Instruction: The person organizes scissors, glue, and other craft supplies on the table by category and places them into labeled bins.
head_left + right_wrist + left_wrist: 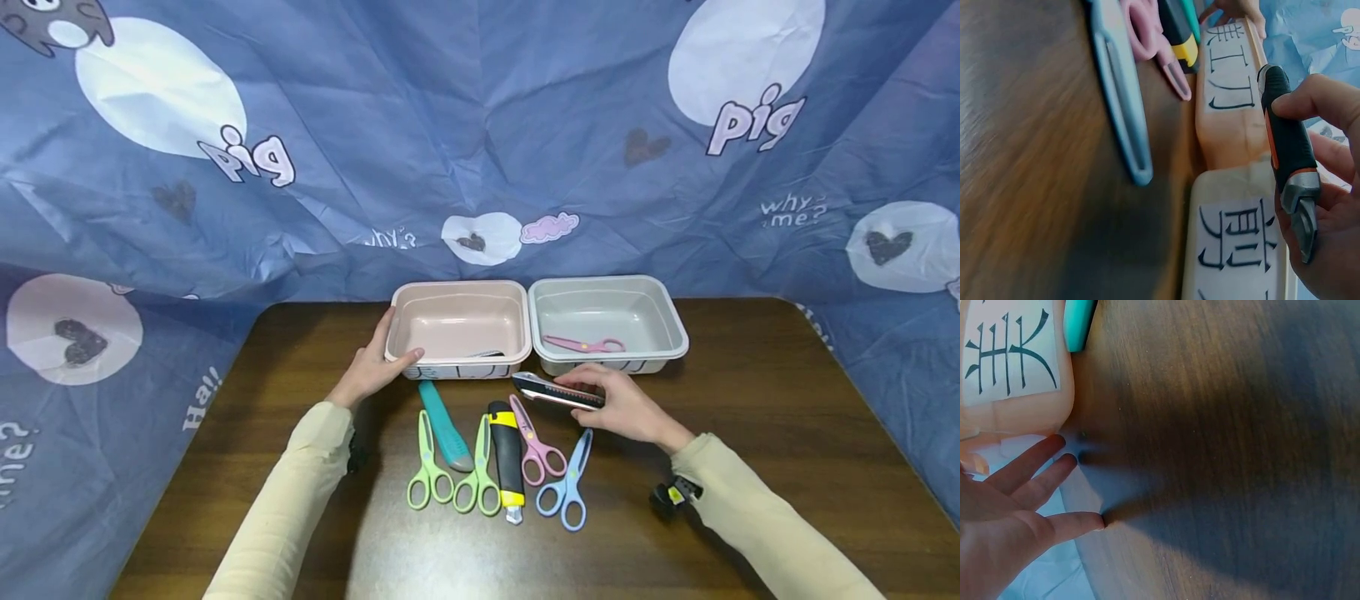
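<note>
My right hand (618,404) grips a black utility knife (1288,125) with orange trim and a silver tip, held just in front of the two bins. My left hand (371,367) holds the front left corner of the pink bin (461,287), thumb over the rim; in the left wrist view several fingers stretch out straight beside the bin. A dark blade-like object (491,353) shows partly inside the pink bin, mostly hidden by its front wall. Pink scissors (585,344) lie in the pale grey-green bin (607,285) to the right.
On the wooden table (765,467), before the bins, lie a teal cutter (446,427), two green scissors (427,467), a black-and-yellow utility knife (507,450), pink scissors (534,446) and blue scissors (568,483). Labels with characters (1232,69) front both bins. A blue curtain (480,150) hangs behind.
</note>
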The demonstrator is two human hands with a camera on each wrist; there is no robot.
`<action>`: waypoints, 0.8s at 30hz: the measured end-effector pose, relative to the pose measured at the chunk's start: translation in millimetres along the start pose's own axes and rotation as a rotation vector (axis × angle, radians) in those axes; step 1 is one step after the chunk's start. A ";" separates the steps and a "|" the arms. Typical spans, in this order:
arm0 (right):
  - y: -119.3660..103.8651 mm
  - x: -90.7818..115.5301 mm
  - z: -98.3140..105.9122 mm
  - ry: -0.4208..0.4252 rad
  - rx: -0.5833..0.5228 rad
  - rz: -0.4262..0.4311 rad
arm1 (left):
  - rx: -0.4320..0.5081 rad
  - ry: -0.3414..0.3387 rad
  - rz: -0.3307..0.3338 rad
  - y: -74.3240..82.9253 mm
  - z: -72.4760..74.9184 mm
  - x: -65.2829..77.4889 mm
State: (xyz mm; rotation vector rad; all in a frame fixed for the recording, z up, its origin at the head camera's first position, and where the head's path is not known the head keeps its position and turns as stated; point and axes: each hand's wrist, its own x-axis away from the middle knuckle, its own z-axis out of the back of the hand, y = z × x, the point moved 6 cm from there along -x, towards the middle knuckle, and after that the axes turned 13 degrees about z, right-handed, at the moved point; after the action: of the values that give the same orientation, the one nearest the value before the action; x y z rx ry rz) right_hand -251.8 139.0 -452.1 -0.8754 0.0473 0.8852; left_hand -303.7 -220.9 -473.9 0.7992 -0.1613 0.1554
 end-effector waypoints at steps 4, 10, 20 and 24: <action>-3.5 -7.0 -1.9 -0.012 -0.014 -0.003 | -0.007 -0.001 0.007 1.0 -0.1 -1.1; -7.8 -16.6 -4.5 -0.022 -0.047 0.013 | -0.017 -0.003 0.025 -1.4 0.7 -0.6; -14.2 -38.2 -4.7 -0.023 -0.021 0.083 | -0.022 0.005 0.003 -3.3 2.9 -0.6; -17.0 -45.0 -2.7 -0.015 -0.029 0.077 | -0.020 0.004 -0.001 -2.1 1.0 -0.9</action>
State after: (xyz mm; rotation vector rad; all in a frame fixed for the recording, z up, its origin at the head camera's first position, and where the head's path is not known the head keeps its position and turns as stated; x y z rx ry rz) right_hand -268.6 102.2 -426.0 -0.8993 0.0555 0.9660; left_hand -304.2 -223.1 -474.9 0.7785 -0.1582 0.1543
